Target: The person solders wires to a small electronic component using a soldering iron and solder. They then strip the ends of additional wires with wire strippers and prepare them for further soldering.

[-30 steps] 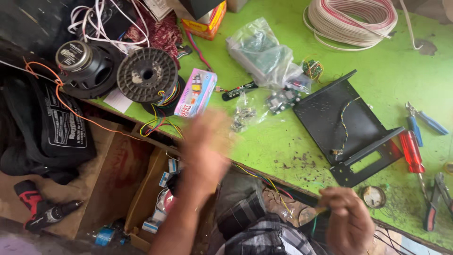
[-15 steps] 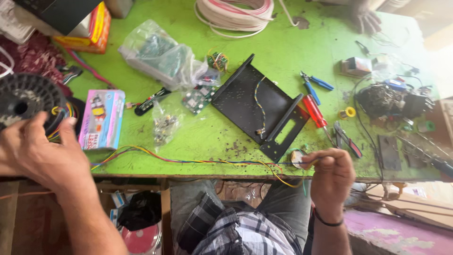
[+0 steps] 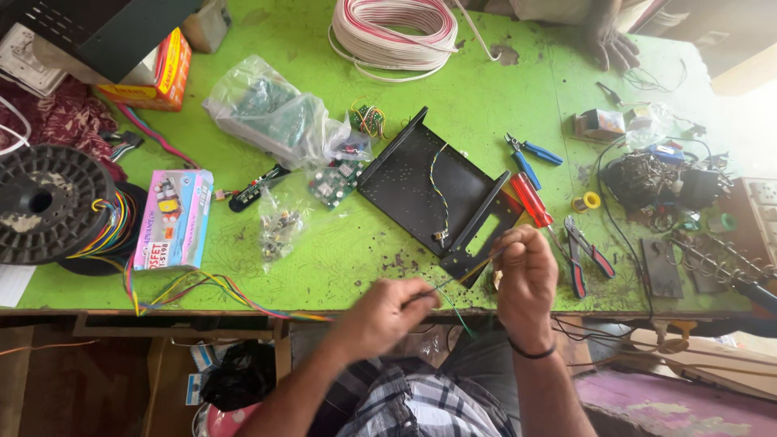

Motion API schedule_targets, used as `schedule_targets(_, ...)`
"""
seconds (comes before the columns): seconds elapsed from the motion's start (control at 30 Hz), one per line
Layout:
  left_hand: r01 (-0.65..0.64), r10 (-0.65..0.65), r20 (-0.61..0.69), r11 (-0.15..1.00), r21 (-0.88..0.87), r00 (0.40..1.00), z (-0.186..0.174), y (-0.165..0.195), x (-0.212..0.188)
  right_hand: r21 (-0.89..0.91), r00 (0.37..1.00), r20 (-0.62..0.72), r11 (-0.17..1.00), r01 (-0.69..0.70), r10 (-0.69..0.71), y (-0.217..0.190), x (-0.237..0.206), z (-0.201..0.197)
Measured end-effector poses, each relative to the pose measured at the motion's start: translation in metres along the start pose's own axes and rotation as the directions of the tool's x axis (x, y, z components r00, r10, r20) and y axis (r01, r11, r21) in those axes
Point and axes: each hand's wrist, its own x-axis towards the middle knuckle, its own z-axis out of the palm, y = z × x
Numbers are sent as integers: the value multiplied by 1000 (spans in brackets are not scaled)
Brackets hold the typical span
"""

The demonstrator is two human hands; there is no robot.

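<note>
A thin bundle of coloured wires (image 3: 453,285) is held between the two hands at the near edge of the green-painted table (image 3: 340,251). The left hand (image 3: 388,314) is closed around one end of the wires, its fingers pinched on them just below the table edge. The right hand (image 3: 526,275) is closed on the other end, raised slightly above the table, with a dark band seen at the wrist. The wires are stretched in a short slanted line between the two hands, which are kept near each other but not touching.

Just beyond the right hand a black perforated metal chassis plate (image 3: 429,190) is laid flat on the table, with a twisted yellow and blue wire (image 3: 437,186) running across it. A red-handled screwdriver (image 3: 530,200) lies touching the plate's right edge, blue-handled pliers (image 3: 534,154) are seen a little farther back, and red-handled cutters (image 3: 584,255) lie just beside the right hand. At the left end of the table a black spool of multicoloured wire (image 3: 44,202) is placed beside a pink and blue cardboard box (image 3: 174,218). A coil of red and white cable (image 3: 396,31) rests at the far side, and another person's hand (image 3: 611,44) is laid on the table near the far edge.
</note>
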Motion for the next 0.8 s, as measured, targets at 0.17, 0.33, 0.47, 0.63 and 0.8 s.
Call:
schedule_targets(0.17,-388,440,-385,898,209,811,-27,9,-3,11,990,130,999,-47,45,11,-12,17)
schedule_targets(0.33,-494,476,-133,831,-257,869,-3,7,10,-208,934,239,926,316,-265,-6,-5,37)
schedule_targets(0.47,-36,42,106,998,-59,994,-13,-26,11,-209,963,-45,945,252,-267,-8,24,17)
schedule_targets(0.63,-123,152,-72,943,308,986,-59,-65,-11,-72,993,-94,995,67,-74,24,47,-8)
schedule_targets(0.8,-27,121,-221,921,388,968,-61,-47,-13,-222,993,-104,975,30,-54,36,42,-2)
